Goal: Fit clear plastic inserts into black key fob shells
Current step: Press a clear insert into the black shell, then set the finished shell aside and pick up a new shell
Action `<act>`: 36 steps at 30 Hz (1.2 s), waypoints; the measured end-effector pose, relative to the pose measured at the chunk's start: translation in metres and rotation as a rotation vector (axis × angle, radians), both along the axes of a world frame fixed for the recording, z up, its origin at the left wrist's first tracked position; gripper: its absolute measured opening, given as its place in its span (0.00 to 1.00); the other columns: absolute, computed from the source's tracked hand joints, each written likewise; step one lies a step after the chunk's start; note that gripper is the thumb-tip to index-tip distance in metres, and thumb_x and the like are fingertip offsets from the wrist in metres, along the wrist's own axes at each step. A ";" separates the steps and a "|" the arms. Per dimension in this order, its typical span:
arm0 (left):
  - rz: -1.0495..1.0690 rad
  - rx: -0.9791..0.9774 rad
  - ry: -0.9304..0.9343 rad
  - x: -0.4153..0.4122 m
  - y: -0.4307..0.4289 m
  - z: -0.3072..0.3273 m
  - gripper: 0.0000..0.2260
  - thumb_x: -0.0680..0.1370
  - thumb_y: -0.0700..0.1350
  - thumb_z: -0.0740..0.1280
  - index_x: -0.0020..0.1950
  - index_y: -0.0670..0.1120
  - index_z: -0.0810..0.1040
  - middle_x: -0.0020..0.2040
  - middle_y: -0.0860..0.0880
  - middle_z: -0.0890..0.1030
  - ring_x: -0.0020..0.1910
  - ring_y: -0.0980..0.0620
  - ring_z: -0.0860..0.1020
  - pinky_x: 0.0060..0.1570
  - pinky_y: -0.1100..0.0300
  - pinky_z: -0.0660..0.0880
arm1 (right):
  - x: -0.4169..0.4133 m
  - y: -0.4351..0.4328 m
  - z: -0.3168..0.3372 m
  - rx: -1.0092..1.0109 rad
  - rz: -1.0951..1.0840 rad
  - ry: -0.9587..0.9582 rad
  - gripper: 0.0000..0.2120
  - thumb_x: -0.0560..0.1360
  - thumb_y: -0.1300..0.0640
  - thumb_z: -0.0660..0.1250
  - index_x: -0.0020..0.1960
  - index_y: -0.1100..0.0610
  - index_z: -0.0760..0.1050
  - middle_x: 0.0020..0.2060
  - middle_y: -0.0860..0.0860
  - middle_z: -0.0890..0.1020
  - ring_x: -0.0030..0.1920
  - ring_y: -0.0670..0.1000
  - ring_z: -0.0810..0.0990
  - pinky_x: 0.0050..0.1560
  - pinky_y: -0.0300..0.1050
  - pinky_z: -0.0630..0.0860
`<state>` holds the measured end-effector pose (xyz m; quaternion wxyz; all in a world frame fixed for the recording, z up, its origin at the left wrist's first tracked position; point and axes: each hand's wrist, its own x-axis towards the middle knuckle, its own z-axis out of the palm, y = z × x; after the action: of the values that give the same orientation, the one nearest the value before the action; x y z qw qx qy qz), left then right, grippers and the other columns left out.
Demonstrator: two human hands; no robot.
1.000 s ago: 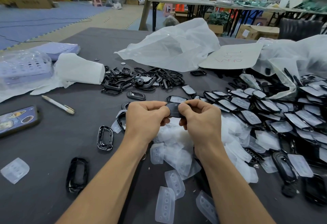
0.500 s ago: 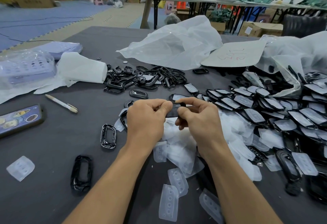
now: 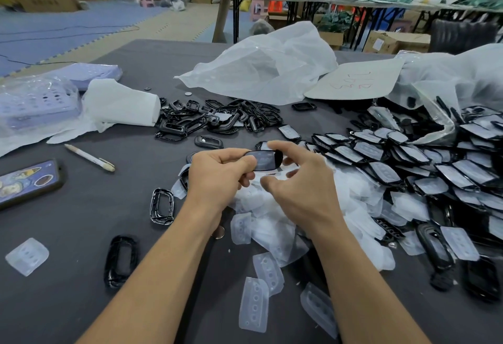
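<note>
Left hand [image 3: 220, 177]: grip clamped on one black shell [image 3: 264, 160], thumb across its left end. The shell is held above the tabletop [image 3: 81, 221], over the heap of clear inserts [image 3: 272, 218], with something pale showing in its opening. Right hand [image 3: 302, 191]: grip apart, forefinger arched over the shell's top edge, thumb off it. Fitted shells [image 3: 408, 158] are heaped to the right.

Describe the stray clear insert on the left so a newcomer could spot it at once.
Start at the near left of the grey table, below the phone in its patterned case. A single clear insert lies there by the picture's left edge, left of an empty black shell. Unlike the heaped inserts, it touches nothing.
</note>
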<state>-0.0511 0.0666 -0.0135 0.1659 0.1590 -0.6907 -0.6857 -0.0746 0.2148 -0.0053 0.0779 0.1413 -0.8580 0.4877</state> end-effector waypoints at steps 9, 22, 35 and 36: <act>0.140 -0.184 -0.034 0.001 -0.006 -0.005 0.08 0.74 0.57 0.73 0.37 0.58 0.86 0.32 0.53 0.85 0.24 0.59 0.75 0.34 0.60 0.75 | -0.022 0.031 0.016 0.200 -0.087 0.021 0.17 0.66 0.55 0.81 0.54 0.45 0.86 0.41 0.35 0.80 0.39 0.24 0.73 0.43 0.15 0.63; 0.275 -0.684 -0.147 -0.004 -0.023 -0.005 0.21 0.79 0.38 0.64 0.71 0.50 0.80 0.64 0.48 0.82 0.67 0.49 0.76 0.68 0.56 0.68 | -0.095 0.020 0.035 0.666 -0.259 0.042 0.19 0.71 0.57 0.71 0.62 0.49 0.82 0.57 0.52 0.85 0.63 0.56 0.79 0.66 0.49 0.72; -0.081 -1.183 -0.508 -0.060 -0.080 -0.001 0.21 0.82 0.44 0.65 0.75 0.51 0.73 0.71 0.45 0.72 0.70 0.41 0.71 0.66 0.49 0.70 | -0.161 -0.022 0.007 0.424 -0.117 -0.125 0.15 0.74 0.64 0.66 0.55 0.50 0.84 0.57 0.54 0.86 0.62 0.58 0.81 0.66 0.51 0.76; -0.067 -1.190 -0.520 -0.062 -0.082 0.001 0.18 0.82 0.46 0.66 0.72 0.51 0.75 0.69 0.45 0.73 0.68 0.41 0.72 0.65 0.49 0.70 | -0.170 -0.017 0.008 0.437 -0.136 -0.108 0.14 0.74 0.64 0.65 0.54 0.51 0.83 0.58 0.55 0.85 0.62 0.59 0.80 0.65 0.51 0.76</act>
<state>-0.1132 -0.0152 -0.0126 0.0315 0.1790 -0.9748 -0.1296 -0.2444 0.1978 0.0023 0.0323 0.0703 -0.9537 0.2908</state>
